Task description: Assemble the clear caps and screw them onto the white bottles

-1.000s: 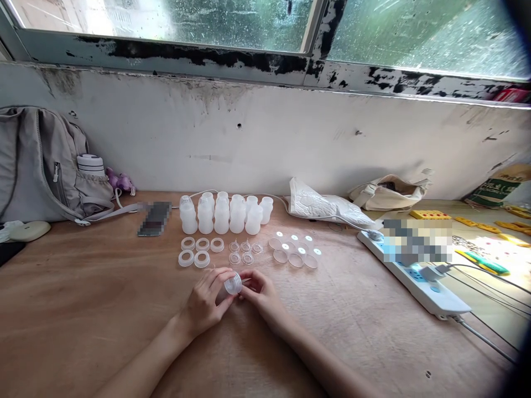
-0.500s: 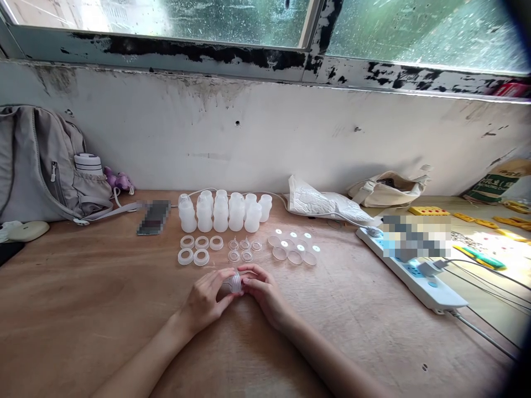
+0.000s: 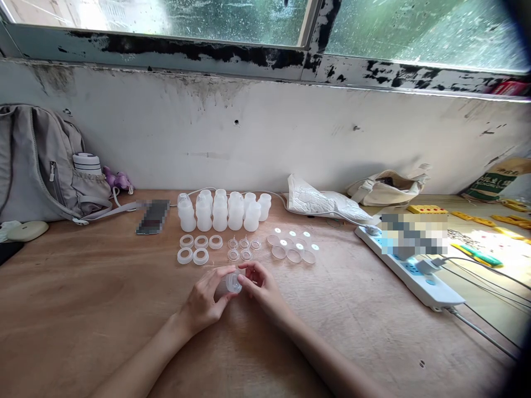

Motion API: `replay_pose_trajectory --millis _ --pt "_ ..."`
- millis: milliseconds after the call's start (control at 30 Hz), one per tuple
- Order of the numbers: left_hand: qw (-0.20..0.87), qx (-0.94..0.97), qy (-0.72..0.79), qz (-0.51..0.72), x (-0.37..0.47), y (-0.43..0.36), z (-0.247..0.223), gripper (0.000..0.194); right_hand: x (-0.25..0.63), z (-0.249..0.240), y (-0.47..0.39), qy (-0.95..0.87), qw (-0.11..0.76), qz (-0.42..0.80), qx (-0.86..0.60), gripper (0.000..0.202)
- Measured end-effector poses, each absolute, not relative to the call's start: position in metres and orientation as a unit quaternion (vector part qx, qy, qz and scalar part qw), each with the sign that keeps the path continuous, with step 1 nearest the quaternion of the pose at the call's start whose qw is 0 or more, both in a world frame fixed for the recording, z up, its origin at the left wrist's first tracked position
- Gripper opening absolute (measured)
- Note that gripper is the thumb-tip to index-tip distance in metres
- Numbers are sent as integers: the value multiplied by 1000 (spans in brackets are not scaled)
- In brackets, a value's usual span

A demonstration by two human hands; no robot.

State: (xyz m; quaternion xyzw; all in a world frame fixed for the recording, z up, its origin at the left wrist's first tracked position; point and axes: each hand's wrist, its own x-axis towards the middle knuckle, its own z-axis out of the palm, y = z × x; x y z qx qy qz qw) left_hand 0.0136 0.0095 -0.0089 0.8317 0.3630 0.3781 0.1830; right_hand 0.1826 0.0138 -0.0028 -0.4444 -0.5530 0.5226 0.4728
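Observation:
My left hand (image 3: 203, 298) is wrapped around a small translucent bottle (image 3: 233, 282), which lies tilted with its ridged mouth towards my right hand (image 3: 263, 286). The right thumb and fingers grip the rim of that mouth, the thumb resting on its near side. Whether a small part sits inside the mouth, I cannot make out. Beyond my hands lie several white rings (image 3: 185, 262), several small clear nipple-like pieces (image 3: 233, 258) and several clear round discs with white tabs (image 3: 294, 256). Behind these, frosted bottles (image 3: 220, 216) stand upright in close rows.
A phone (image 3: 152, 217) lies left of the bottles, near a grey backpack (image 3: 37, 160). Along the wall are a silvery padded bag (image 3: 323, 202) and a beige pouch (image 3: 388, 188). At right a white power strip (image 3: 409, 271) trails cables across the table.
The bottle has turned so its mouth faces me more. My right thumb has moved onto its rim, while the left hand keeps its hold.

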Motion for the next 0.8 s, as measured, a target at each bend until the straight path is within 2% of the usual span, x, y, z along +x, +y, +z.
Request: replay_pose_trajectory --millis 167,267,400,500,800 --pt "254 807 377 377 16 7 -5 42 182 -3 14 -541 418 607 -405 35" --pt "264 796 401 367 20 5 2 44 181 -4 11 -551 434 563 -437 31" --pt "295 747 462 376 26 2 7 22 182 -4 7 -625 436 448 -468 21" --pt "321 720 480 385 29 3 4 18 181 -2 5 -665 430 385 -474 16" --pt "337 699 513 367 34 0 2 4 174 3 3 -681 416 354 -488 6"
